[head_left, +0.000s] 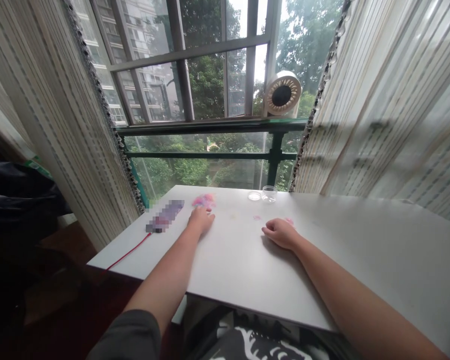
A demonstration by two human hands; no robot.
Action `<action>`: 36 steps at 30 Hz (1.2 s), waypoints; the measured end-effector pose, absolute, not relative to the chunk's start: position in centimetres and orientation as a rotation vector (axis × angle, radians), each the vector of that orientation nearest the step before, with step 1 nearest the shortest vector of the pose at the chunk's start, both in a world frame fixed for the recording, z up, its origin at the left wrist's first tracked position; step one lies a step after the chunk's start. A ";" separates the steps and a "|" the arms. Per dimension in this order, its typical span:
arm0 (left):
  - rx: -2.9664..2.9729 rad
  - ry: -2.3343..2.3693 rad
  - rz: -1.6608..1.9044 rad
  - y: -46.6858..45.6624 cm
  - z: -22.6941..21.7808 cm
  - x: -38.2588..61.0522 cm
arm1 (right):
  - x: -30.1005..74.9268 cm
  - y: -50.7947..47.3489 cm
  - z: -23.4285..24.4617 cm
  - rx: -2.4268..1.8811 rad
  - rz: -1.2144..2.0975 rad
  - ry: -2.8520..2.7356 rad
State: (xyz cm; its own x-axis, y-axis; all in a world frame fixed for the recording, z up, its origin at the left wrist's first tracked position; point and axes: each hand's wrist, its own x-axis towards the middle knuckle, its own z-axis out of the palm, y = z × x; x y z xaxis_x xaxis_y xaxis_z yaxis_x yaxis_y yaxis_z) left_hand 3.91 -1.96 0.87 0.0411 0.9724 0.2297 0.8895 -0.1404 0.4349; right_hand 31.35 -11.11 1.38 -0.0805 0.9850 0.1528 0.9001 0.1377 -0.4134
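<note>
A small heap of pink, orange and purple pieces (204, 200), too blurred to name, lies near the table's far edge. At its near side is my left hand (201, 220), palm down, its fingertips at the heap and its thumb apart. My right hand (280, 233) rests on the table to the right, fingers curled in; whatever they may hold is hidden. Just behind it shows a smaller pink cluster (289, 221). Between the hands lie a little pink piece (257, 217) and a faint pale one (232, 216).
A clear round container (269, 195) stands at the back beside its flat round lid (254, 196). On the left lies a pixelated oblong device (165, 216) with a red cable (129, 251). The white table (232, 270) meets a window railing (210, 128), where a round fan (284, 94) sits.
</note>
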 end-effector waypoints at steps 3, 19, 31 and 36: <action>2.256 1.816 0.710 -2.3 0.7 5.3 | 31.4 -11.1 1.4 -1.808 0.305 -2.055; 2.272 1.834 0.666 -2.0 0.3 6.3 | 31.4 -11.4 1.6 -1.767 0.324 -2.058; 1.844 1.263 1.155 -2.8 1.2 6.3 | 30.4 -12.0 2.0 -1.897 0.340 -2.187; 1.781 1.061 1.155 -3.8 1.3 9.0 | 30.3 -12.5 1.6 -1.906 0.326 -2.032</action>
State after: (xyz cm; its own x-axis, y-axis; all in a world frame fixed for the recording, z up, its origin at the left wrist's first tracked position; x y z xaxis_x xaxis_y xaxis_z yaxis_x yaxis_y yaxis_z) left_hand 8.96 -3.83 1.28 0.2494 0.9151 0.3169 0.2381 -0.3752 0.8959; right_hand 30.27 -12.53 1.63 -0.0466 0.9953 0.0851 0.9185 0.0761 -0.3879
